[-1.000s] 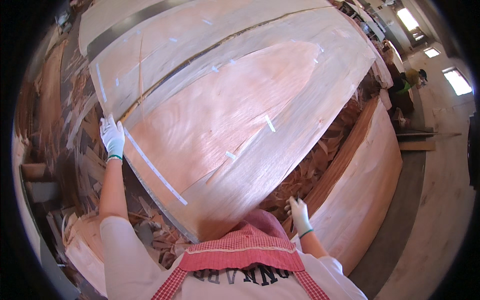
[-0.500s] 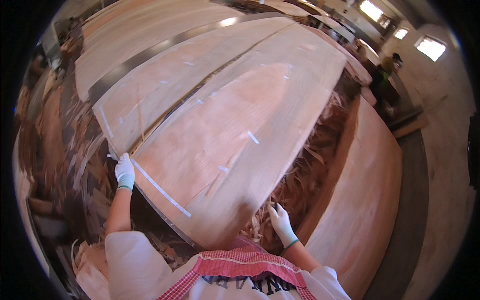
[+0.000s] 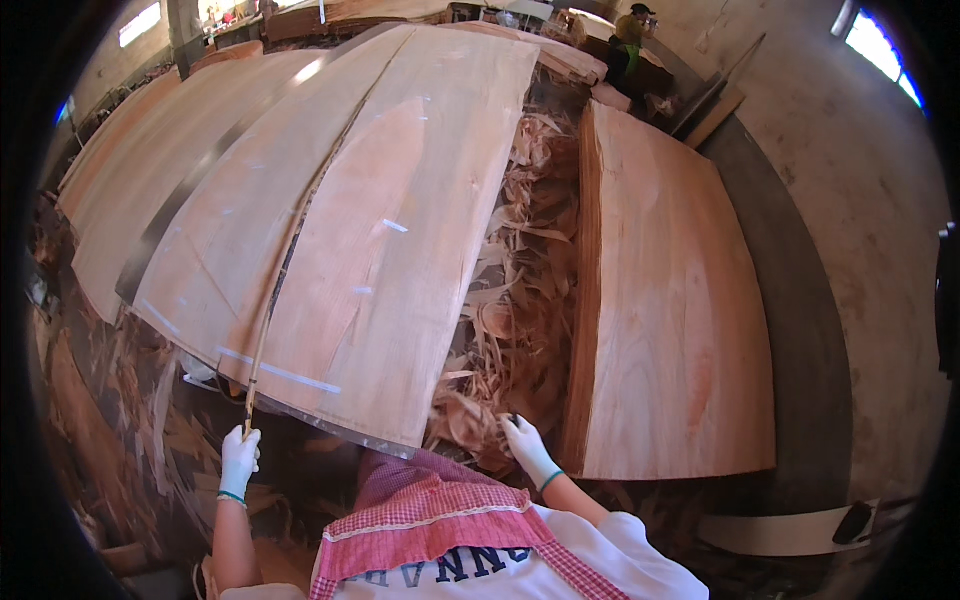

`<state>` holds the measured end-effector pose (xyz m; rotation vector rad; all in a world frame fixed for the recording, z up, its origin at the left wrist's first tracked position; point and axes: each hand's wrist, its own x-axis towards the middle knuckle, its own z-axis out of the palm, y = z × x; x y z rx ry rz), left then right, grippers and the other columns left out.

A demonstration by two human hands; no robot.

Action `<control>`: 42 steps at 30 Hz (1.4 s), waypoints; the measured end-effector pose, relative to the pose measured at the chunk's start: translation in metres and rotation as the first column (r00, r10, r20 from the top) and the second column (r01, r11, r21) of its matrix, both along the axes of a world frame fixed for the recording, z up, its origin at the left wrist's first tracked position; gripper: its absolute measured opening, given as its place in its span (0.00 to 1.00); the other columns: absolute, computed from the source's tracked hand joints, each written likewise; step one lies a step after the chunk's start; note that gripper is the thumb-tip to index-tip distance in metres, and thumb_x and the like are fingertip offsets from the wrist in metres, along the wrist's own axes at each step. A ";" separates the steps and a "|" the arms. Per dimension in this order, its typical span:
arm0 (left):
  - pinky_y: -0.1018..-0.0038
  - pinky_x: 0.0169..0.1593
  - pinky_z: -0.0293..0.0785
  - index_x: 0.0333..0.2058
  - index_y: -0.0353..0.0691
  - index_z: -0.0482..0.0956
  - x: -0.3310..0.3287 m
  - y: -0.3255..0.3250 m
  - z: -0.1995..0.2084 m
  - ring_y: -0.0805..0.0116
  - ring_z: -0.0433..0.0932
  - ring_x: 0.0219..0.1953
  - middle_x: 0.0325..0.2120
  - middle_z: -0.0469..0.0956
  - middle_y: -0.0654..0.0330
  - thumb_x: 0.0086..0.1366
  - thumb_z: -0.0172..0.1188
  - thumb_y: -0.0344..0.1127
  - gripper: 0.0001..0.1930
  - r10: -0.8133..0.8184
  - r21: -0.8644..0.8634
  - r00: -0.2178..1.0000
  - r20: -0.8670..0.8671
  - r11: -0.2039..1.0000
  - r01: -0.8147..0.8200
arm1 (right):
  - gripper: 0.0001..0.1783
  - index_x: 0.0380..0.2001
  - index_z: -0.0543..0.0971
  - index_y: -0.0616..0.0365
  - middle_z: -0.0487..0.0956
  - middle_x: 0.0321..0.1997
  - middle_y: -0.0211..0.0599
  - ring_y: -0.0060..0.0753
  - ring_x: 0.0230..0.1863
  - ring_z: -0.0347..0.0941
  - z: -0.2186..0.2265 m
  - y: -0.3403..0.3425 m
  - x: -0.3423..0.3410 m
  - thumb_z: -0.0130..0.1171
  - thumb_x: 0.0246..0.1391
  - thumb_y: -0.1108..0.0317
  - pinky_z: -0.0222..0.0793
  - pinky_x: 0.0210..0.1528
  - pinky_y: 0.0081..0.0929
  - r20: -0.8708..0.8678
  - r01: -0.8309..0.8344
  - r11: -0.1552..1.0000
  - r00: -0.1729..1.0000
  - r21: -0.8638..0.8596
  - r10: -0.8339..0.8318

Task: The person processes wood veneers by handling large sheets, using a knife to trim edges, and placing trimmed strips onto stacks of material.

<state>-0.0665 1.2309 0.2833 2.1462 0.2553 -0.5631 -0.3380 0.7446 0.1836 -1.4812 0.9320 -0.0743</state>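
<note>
One stick [image 3: 259, 360], left hand's [image 3: 238, 465] fingers round it.
I read long axis away, across sheet's [image 3: 420, 250] near edge; right hand's [image 3: 532, 452] fingers: cannot tell.

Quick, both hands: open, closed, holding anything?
Left hand: closed, holding the near end of a long stick.
Right hand: partly curled, with a small dark thing at it; can't tell whether it's gripped.

left hand [image 3: 239, 460] gripping long stick [image 3: 259, 358], right hand [image 3: 529, 449] near wood shavings [image 3: 510, 330]
</note>
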 end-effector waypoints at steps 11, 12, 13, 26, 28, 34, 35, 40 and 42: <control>0.51 0.36 0.72 0.35 0.43 0.78 0.105 0.114 -0.001 0.43 0.78 0.34 0.31 0.79 0.47 0.62 0.55 0.52 0.17 -0.266 0.569 0.869 0.417 0.822 -0.022 | 0.17 0.48 0.75 0.55 0.77 0.30 0.32 0.14 0.15 0.61 0.072 0.082 0.099 0.47 0.66 0.56 0.55 0.13 0.13 0.188 0.189 0.982 0.964 0.005 -0.187; 0.52 0.36 0.72 0.35 0.44 0.78 0.102 0.115 -0.009 0.43 0.78 0.33 0.30 0.80 0.47 0.62 0.54 0.53 0.18 -0.250 0.554 0.878 0.408 0.832 -0.020 | 0.17 0.48 0.74 0.55 0.77 0.30 0.32 0.14 0.15 0.61 0.082 0.093 0.116 0.47 0.66 0.56 0.54 0.13 0.13 0.228 0.162 0.987 0.961 -0.017 -0.154; 0.52 0.36 0.72 0.34 0.44 0.77 0.108 0.123 -0.012 0.44 0.78 0.33 0.29 0.80 0.48 0.62 0.54 0.54 0.18 -0.256 0.557 0.883 0.393 0.831 -0.007 | 0.17 0.48 0.74 0.55 0.77 0.30 0.33 0.14 0.15 0.61 0.085 0.114 0.141 0.47 0.66 0.56 0.54 0.13 0.13 0.265 0.149 0.989 0.954 -0.015 -0.140; 0.56 0.54 0.70 0.41 0.27 0.79 0.490 0.432 -0.136 0.41 0.74 0.51 0.42 0.76 0.35 0.66 0.35 0.65 0.40 0.401 0.220 0.824 0.400 0.831 -0.511 | 0.17 0.49 0.74 0.61 0.79 0.33 0.34 0.14 0.18 0.65 0.158 0.377 0.370 0.46 0.66 0.61 0.61 0.20 0.15 0.046 -0.338 0.941 0.941 0.024 0.336; 0.64 0.59 0.66 0.50 0.27 0.75 0.547 0.400 -0.162 0.52 0.73 0.55 0.51 0.75 0.44 0.65 0.42 0.64 0.39 0.514 -0.152 0.823 0.241 0.858 -0.491 | 0.16 0.49 0.74 0.62 0.79 0.33 0.34 0.14 0.19 0.66 0.150 0.389 0.379 0.47 0.64 0.63 0.62 0.21 0.15 -0.006 -0.320 0.947 0.947 0.016 0.320; 0.64 0.42 0.73 0.34 0.32 0.77 0.578 0.325 -0.115 0.61 0.78 0.35 0.31 0.80 0.54 0.57 0.62 0.36 0.11 0.754 -0.545 0.501 0.424 0.654 -0.524 | 0.18 0.47 0.74 0.64 0.80 0.36 0.33 0.19 0.24 0.72 0.154 0.436 0.452 0.51 0.62 0.60 0.62 0.21 0.17 -0.026 -0.508 0.861 0.861 0.009 0.508; 0.63 0.40 0.72 0.31 0.33 0.76 0.562 0.284 -0.081 0.60 0.77 0.33 0.28 0.79 0.55 0.58 0.60 0.34 0.09 0.758 -0.656 0.512 0.405 0.631 -0.415 | 0.19 0.47 0.74 0.64 0.80 0.36 0.33 0.20 0.25 0.74 0.151 0.437 0.468 0.52 0.62 0.58 0.61 0.20 0.17 -0.037 -0.558 0.828 0.830 -0.051 0.557; 0.60 0.38 0.66 0.26 0.41 0.71 0.413 0.149 0.067 0.54 0.70 0.32 0.24 0.69 0.54 0.52 0.61 0.30 0.06 -0.182 0.152 0.203 0.962 0.976 0.156 | 0.19 0.35 0.76 0.61 0.78 0.28 0.31 0.21 0.21 0.71 0.180 0.459 0.586 0.56 0.60 0.53 0.58 0.17 0.18 0.240 -0.340 0.908 0.929 0.246 0.283; 0.60 0.50 0.67 0.29 0.43 0.73 0.358 0.119 0.061 0.56 0.72 0.43 0.31 0.73 0.57 0.49 0.63 0.27 0.09 -0.363 0.293 0.224 0.904 0.910 0.292 | 0.14 0.30 0.76 0.59 0.74 0.24 0.28 0.19 0.19 0.66 0.185 0.460 0.605 0.57 0.59 0.57 0.55 0.16 0.18 0.280 -0.277 0.915 0.940 0.292 0.195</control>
